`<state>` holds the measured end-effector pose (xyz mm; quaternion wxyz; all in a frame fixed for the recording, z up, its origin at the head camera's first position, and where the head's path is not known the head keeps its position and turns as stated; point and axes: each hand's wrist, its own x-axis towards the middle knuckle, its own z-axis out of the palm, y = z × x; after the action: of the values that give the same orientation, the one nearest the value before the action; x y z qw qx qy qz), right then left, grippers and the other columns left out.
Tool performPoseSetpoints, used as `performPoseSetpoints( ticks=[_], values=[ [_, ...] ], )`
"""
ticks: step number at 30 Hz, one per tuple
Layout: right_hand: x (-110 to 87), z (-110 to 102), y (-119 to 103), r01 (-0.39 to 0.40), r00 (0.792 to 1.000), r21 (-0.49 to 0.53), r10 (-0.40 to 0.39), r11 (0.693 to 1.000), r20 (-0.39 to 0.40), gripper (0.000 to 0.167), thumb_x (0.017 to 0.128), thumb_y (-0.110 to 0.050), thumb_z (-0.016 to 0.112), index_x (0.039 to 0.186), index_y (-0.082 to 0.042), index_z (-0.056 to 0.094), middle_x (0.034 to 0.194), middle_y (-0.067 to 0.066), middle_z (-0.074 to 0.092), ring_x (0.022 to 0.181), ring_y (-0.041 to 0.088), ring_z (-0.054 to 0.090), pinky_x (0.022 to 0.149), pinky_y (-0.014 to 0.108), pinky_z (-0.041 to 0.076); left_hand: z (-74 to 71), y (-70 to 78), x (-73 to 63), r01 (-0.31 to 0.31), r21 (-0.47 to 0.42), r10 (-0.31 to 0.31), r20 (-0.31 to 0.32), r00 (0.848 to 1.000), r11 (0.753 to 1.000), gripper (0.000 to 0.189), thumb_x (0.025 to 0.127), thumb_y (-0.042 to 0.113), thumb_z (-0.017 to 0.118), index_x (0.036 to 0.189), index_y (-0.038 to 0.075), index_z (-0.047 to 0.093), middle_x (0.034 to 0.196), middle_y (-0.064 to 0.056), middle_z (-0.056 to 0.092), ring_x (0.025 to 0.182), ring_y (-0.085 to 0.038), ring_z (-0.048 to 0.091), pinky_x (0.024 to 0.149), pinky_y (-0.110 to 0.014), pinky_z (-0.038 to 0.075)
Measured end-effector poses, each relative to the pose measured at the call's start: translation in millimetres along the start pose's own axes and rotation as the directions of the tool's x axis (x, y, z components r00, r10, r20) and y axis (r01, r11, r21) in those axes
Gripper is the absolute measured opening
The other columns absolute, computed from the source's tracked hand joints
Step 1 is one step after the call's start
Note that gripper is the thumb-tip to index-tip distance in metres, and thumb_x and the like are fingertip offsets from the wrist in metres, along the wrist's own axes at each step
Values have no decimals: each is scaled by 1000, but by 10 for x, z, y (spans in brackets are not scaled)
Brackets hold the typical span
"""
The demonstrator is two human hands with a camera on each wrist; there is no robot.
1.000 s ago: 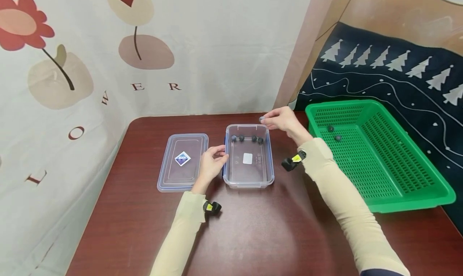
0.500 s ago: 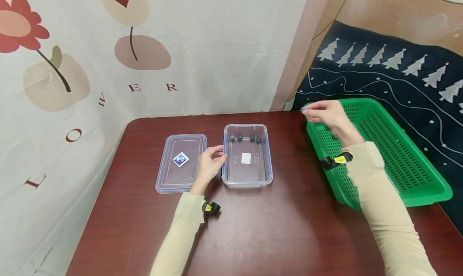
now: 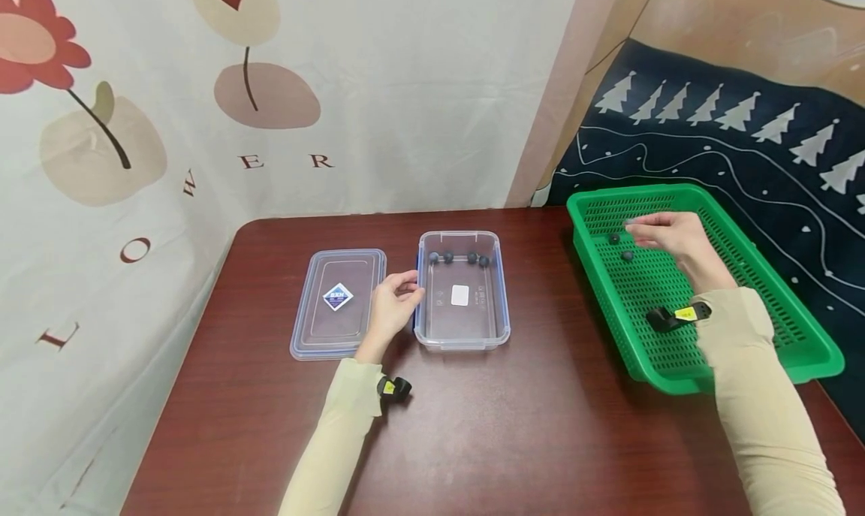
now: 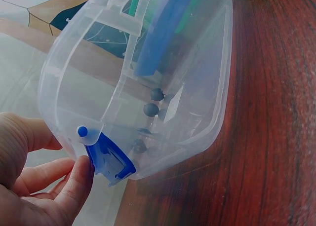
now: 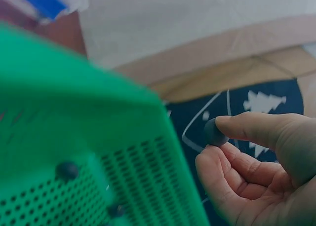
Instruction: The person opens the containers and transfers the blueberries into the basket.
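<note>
Right grip point(image 3: 682, 247) pinches a dark ball point(image 5: 215, 132) near the green basket point(image 3: 815, 360)
Wall cloth point(image 3: 405, 73) reads LOWER; left grip point(image 3: 393, 304), fingers loosely spread, touches the clear box point(image 3: 462, 324), long axis front-to-back

Dk-blue ball point(image 5: 214, 133) pinched in R fingers point(image 5: 211, 172), over grn basket point(image 3: 645, 291)

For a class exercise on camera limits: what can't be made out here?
Head view: fine print on the lid, too small.
Head view: some floor of the green basket, hidden by the right hand and sleeve.
Left wrist view: lower two dark balls, blurred by the wall of the box.
Right wrist view: the basket's remainder, cut off by left and bottom edges.
</note>
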<state>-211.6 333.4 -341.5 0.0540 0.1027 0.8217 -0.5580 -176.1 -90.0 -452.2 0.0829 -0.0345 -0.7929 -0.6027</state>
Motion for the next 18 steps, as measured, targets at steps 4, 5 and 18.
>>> performPoseSetpoints(
  ticks=[4, 5, 18],
  values=[
    [9, -72, 131, -56, 998, -33, 56, 998, 18, 7, 86, -26, 68, 80, -26, 64, 72, -18, 64, 67, -2, 63, 65, 13, 55, -1, -25, 2, -12, 5, 12, -5, 1000, 1000, 31, 79, -8, 65, 109, -15, 61, 103, -29, 61, 91, -38, 62, 83, -35, 57],
    [17, -84, 161, -66, 997, -44, 67, 997, 23, 5, 86, -27, 68, 83, -25, 64, 73, -18, 64, 68, -3, 63, 66, 13, 55, -2, -23, 1, -13, 8, 13, -6, 1000, 1000, 31, 79, -8, 65, 109, -15, 61, 102, -28, 61, 91, -38, 62, 82, -34, 57],
    [91, -91, 273, -115, 991, -55, 118, 992, 55, 23, 89, -22, 64, 105, -7, 59, 75, -17, 63, 69, -3, 63, 74, 20, 58, -12, 6, -6, -11, 12, 11, 2, 1000, 1000, 31, 79, -8, 64, 109, -15, 61, 102, -28, 61, 90, -38, 62, 82, -34, 57]
  ],
)
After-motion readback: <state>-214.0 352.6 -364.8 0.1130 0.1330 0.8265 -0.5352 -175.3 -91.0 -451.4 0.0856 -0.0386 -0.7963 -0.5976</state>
